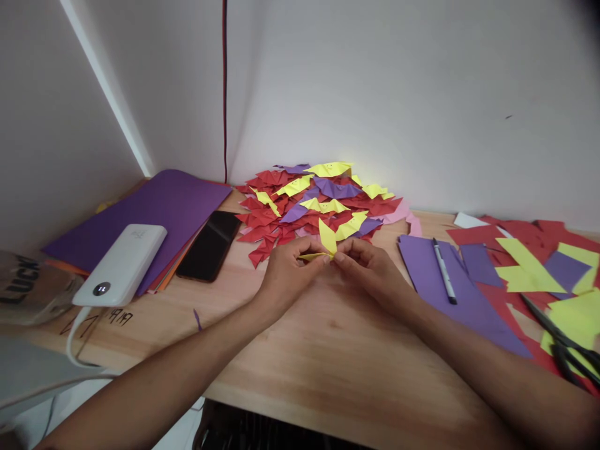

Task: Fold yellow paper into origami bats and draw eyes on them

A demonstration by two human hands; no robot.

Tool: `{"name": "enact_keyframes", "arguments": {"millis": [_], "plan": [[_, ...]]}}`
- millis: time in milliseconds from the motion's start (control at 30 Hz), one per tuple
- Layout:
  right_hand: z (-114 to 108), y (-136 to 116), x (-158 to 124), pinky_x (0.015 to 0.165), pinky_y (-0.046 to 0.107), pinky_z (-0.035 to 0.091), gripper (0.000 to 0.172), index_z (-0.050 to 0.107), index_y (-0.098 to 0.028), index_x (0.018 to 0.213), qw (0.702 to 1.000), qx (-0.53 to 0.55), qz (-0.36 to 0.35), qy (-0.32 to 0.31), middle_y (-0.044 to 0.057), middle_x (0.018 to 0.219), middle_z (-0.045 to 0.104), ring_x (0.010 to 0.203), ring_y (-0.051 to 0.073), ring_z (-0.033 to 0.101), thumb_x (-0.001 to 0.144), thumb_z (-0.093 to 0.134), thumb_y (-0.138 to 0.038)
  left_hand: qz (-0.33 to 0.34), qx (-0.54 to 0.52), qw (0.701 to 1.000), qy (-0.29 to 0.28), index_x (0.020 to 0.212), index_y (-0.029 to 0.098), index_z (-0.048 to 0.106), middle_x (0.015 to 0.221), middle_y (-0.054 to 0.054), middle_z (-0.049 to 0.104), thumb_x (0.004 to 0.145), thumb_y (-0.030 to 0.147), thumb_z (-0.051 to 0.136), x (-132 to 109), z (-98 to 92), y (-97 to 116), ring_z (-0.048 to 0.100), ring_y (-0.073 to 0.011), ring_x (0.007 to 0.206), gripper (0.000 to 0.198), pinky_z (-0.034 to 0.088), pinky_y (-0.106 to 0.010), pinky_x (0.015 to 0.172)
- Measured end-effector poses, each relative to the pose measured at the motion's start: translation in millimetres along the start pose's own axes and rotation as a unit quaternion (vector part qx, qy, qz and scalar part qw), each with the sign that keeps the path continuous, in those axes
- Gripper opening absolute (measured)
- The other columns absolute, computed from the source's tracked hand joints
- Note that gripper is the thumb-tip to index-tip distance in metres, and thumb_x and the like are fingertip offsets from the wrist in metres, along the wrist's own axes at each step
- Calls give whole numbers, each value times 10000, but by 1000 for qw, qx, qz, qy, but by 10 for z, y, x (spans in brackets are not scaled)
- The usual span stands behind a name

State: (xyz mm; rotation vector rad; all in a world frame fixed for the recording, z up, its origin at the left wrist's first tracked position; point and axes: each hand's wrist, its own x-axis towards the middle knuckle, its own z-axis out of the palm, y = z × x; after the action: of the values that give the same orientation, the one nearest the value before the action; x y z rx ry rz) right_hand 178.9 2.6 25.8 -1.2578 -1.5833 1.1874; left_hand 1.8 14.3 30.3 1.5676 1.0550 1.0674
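Between my two hands, over the middle of the wooden table [328, 350], is a folded piece of yellow paper [327, 236]. One pointed flap stands up and another sticks out to the left. My left hand [293, 269] pinches the paper from the left, fingers closed. From the right, my right hand [368, 265] pinches its lower edge between thumb and fingers. Just behind my hands lies a heap of folded paper bats [344, 189] in red, yellow, purple and pink; some yellow ones have small drawn faces.
At left, a white power bank [124, 262] with a cable rests on purple sheets [175, 194], beside a black phone [210, 245]. At right, a pen [444, 272] lies on purple paper [473, 319], near coloured scraps [529, 259] and black scissors [562, 344]. A wall stands behind.
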Motion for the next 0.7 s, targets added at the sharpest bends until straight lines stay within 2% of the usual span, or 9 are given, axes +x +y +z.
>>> {"name": "enact_keyframes", "arguments": {"millis": [200, 433, 567, 700], "plan": [[-64, 54, 49, 552, 229, 373, 261, 568, -191, 812, 996, 63, 46, -37, -13, 737, 596, 605, 91, 495, 824, 620, -447, -35, -70, 997, -3, 736, 156, 658, 735, -10, 653, 741, 234, 660, 11, -6, 16, 564, -112, 680, 79, 431, -226, 635], [-114, 101, 128, 498, 230, 325, 299, 595, -175, 764, 993, 71, 70, -66, -2, 718, 616, 536, 74, 449, 780, 654, -468, -55, -68, 996, 15, 703, 149, 651, 709, -1, 632, 706, 215, 675, 30, 6, 14, 536, -102, 657, 70, 410, -215, 608], [-75, 99, 91, 506, 224, 332, 264, 600, -178, 760, 992, 100, 65, -42, 7, 753, 637, 583, 84, 488, 776, 672, -431, -86, -103, 991, 25, 703, 141, 642, 713, -8, 630, 705, 225, 677, 31, 33, 8, 526, -96, 645, 91, 407, -214, 598], [-17, 61, 34, 468, 220, 295, 268, 589, -178, 755, 993, 101, 65, -13, -10, 708, 608, 520, 66, 427, 795, 652, -435, -103, -128, 986, 32, 715, 140, 640, 724, -13, 633, 707, 248, 680, 29, 61, 3, 531, -95, 636, 116, 417, -223, 607]]}}
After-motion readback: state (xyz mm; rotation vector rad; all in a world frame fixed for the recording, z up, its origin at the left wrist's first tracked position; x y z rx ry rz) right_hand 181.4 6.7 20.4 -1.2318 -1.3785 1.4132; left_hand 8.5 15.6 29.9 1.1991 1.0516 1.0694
